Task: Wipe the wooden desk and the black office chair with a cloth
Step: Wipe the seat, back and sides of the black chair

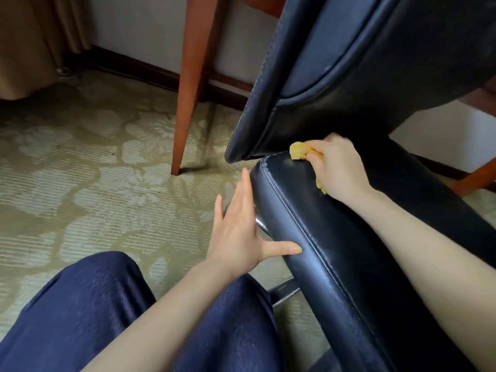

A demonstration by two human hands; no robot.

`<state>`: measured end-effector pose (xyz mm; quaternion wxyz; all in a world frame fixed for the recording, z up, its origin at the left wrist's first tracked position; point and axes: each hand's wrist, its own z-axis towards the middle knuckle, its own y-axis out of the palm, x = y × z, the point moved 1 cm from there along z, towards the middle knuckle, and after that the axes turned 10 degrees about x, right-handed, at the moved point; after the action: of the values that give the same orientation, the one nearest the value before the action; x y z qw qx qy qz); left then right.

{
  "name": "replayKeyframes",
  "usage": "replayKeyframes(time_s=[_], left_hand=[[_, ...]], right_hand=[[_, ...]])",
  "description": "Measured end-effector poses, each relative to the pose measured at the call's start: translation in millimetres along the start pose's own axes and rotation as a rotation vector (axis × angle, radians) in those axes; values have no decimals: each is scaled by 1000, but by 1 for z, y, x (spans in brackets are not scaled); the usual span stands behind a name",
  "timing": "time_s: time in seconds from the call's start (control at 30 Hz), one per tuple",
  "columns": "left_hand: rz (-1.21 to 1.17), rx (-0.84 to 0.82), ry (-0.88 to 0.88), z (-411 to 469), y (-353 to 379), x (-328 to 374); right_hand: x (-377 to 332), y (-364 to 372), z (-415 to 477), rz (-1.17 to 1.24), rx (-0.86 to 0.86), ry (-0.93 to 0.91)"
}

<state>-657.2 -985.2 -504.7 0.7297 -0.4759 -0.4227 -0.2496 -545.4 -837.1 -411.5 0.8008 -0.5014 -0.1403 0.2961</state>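
Patterned carpet (67, 170) covers the floor, with a pale wall (139, 30) and a tan curtain (29, 41) behind. Only the legs and part of the underside of the wooden desk (192, 84) show, so its top cannot be assessed.

The black chair (362, 71) fills the right of the view. Its backrest (308, 108) is tilted over the rear of the seat (349, 224), leaving a narrow gap between them.

Hand positions:
1. The left hand (239, 226) lies flat against the side edge of the seat, fingers straight and slightly apart, thumb resting on the edge. It holds nothing and braces the chair.
2. The right hand (338, 167) has its fingers curled tight round the yellow cloth (298, 151) and presses it on the rear corner of the seat, just below the lower edge of the backrest.

Step in hand, as judged: wiping the seat.

Recommended technique:
- Keep the bracing hand firm so that the chair does not swivel or roll.
- Work the cloth along the stitched seam and into the gap under the backrest, where dust is likely to collect.
- Use overlapping strokes from rear to front.
- Apply moderate pressure; the covering looks worn at the corner.
- Refold the cloth to a clean face before treating the backrest.
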Motion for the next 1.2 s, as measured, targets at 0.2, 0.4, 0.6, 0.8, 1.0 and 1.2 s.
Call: replayKeyframes(time_s=[0.2, 0.4, 0.6, 0.8, 1.0, 1.2], left_hand=[[-56, 81, -304, -30, 14, -1], [47, 101, -323, -25, 13, -2], [45, 129, -340, -21, 16, -2], [45, 76, -364, -16, 15, -5], [-91, -231, -376, -10, -15, -12], [-103, -176, -198, -10, -39, -2]], right_hand=[[-35, 10, 12, -223, -24, 128], [-56, 4, -2, -135, -59, 31], [-81, 6, -10, -203, -30, -248], [-85, -2, -21, -274, -183, -682], [-62, -34, -68, -221, -200, -708], [-31, -65, -129, -220, -121, -839]])
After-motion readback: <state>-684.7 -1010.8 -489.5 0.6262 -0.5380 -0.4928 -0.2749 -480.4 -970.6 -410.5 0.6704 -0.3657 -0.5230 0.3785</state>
